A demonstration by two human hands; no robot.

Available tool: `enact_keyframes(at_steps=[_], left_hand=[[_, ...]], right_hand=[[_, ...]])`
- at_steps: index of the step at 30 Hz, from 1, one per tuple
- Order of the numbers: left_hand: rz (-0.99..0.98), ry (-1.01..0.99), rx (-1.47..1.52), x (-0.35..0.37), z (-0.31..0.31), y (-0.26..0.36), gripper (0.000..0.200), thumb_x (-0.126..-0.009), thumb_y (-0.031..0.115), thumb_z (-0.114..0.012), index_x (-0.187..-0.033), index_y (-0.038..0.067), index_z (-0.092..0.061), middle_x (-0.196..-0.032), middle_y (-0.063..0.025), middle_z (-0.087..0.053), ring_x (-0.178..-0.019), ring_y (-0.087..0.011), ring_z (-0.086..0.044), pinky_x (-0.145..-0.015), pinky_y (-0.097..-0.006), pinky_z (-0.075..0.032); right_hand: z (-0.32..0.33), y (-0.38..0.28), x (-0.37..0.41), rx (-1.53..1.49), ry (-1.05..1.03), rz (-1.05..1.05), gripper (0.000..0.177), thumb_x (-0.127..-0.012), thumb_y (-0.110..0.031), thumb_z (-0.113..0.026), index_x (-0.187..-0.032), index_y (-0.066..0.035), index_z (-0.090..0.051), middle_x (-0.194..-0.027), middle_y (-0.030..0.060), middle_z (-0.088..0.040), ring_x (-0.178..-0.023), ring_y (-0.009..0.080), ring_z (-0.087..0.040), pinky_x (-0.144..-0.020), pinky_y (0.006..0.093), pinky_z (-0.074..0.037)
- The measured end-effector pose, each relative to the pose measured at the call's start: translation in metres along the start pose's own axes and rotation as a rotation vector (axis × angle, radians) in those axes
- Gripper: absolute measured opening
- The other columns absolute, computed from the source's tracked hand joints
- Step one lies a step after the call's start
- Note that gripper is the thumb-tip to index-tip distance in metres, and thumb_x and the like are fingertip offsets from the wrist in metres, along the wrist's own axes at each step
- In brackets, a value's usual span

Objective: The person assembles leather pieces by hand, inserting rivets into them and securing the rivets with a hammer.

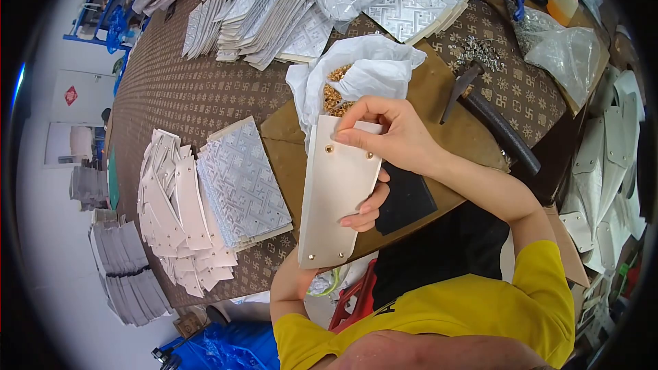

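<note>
A long white leather-like panel [332, 199] is held upright and slightly tilted in front of me, with small gold-coloured metal fasteners near its top and bottom corners. My left hand [370, 209] supports it from behind, its fingers wrapping round the right edge. At the top edge, my right hand [397, 133] pinches the panel between thumb and fingers; any small part between them is hidden. Just behind stands an open white plastic bag [384, 81] of gold-coloured metal pieces [336, 101]. Beneath my right forearm lies a black pad [406, 202] on a brown board [281, 120].
Left are a heap of white panels with fasteners [181, 209] and patterned silver sheets [243, 181]. A hammer [500, 130] lies right, near loose silver pieces [480, 53]. Patterned stacks [264, 17], a clear bag [562, 55] and an orange-tipped bottle [564, 3] stand farther back.
</note>
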State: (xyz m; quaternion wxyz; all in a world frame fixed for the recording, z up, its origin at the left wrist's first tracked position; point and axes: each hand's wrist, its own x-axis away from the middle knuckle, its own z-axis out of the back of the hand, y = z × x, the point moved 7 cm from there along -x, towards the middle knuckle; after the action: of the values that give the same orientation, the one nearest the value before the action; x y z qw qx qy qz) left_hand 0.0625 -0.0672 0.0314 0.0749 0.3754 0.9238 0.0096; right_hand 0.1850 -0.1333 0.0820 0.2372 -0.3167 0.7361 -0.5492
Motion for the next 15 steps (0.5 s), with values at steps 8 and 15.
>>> enact_keyframes(at_steps=[8, 15], left_hand=[[-0.027, -0.006, -0.056, 0.003, -0.008, -0.003, 0.074, -0.108, 0.053, -0.044, -0.157, -0.002, -0.040, -0.100, -0.0188, -0.058, -0.055, -0.0199, -0.056, -0.051, -0.0309, -0.036], [-0.048, 0.012, -0.065, 0.005, -0.001, -0.001, 0.073, -0.109, 0.053, -0.043, -0.157, -0.003, -0.040, -0.100, -0.0193, -0.058, -0.055, -0.0209, -0.056, -0.051, -0.0320, -0.037]], right_hand=[[-0.004, 0.010, -0.004, -0.207, -0.055, -0.088, 0.013, -0.097, -0.015, -0.081, -0.103, -0.006, -0.073, -0.093, -0.0010, -0.074, -0.084, 0.0037, -0.065, -0.075, 0.0231, -0.052], [-0.004, 0.010, -0.003, -0.230, -0.072, -0.073, 0.021, -0.096, -0.015, -0.081, -0.112, -0.006, -0.070, -0.101, 0.0002, -0.075, -0.092, 0.0056, -0.067, -0.082, 0.0253, -0.053]])
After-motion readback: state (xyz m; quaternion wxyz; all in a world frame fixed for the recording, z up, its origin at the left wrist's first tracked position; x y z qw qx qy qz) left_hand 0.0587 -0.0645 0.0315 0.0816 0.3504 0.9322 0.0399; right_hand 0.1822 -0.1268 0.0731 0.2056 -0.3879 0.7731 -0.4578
